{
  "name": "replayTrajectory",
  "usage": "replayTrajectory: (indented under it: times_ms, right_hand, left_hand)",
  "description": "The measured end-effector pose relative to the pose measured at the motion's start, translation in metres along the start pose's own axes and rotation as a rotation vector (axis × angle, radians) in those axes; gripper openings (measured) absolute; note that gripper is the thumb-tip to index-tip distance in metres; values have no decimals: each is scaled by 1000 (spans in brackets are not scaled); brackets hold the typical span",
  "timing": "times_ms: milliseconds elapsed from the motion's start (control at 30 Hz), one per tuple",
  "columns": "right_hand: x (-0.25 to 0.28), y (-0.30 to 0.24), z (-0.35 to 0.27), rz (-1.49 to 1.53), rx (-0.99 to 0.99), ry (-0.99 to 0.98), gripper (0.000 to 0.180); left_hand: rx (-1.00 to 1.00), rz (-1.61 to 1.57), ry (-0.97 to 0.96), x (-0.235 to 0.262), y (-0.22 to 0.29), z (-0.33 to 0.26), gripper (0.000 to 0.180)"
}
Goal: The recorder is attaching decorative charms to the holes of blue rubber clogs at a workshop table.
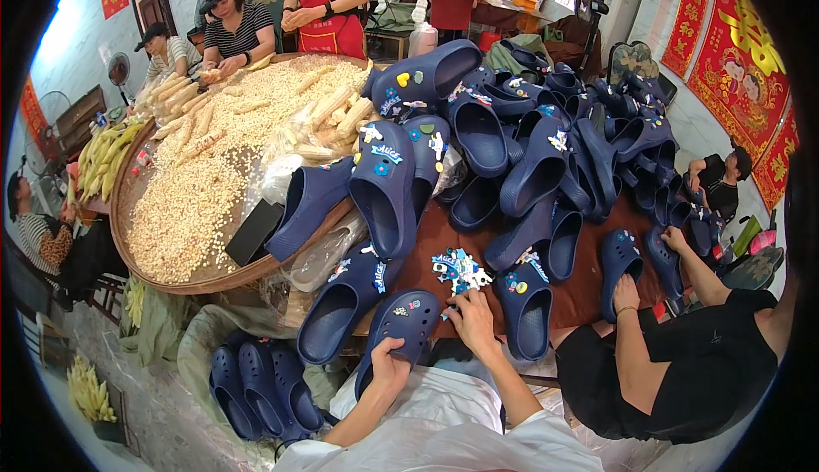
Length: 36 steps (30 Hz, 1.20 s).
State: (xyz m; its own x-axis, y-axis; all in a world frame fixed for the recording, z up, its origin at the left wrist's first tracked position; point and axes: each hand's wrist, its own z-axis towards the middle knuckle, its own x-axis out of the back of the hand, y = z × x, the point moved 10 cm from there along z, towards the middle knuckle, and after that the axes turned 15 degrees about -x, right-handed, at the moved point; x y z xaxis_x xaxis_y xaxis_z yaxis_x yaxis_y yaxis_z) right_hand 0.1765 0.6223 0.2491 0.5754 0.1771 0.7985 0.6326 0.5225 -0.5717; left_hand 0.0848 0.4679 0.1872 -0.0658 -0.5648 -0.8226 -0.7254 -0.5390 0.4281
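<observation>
My left hand is closed around a navy clog held over my lap, its holed toe pointing up and a few small charms set in it. My right hand reaches to a small pile of charms in white, blue and yellow on the brown table cover. Its fingers look stretched and slightly apart at the pile's near edge. Close by on the left lies a decorated navy clog, and on the right another decorated clog.
A large heap of navy clogs covers the table's far right. At left stands a wide round basket of corn kernels, with a black phone on its rim. Several clogs sit lower left. A co-worker's hand holds a clog at right.
</observation>
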Motion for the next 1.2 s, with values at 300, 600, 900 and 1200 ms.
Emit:
replayTrajectory:
  times_ms: [300,600,900,1200]
  right_hand:
    - [10,-4,1,74,46,64,15]
    - [-3,7,-8,41,88,73,11]
    - [21,22,10,215,-62,6,16]
    - [1,11,5,114,-38,-199,30]
  left_hand:
    - [-13,-14,-12,3,-5,13,53]
    - [-38,13,19,1,-1,6,60]
    - [-26,-18,-1,-16,4,22,58]
    - [-4,10,46,-5,3,17,56]
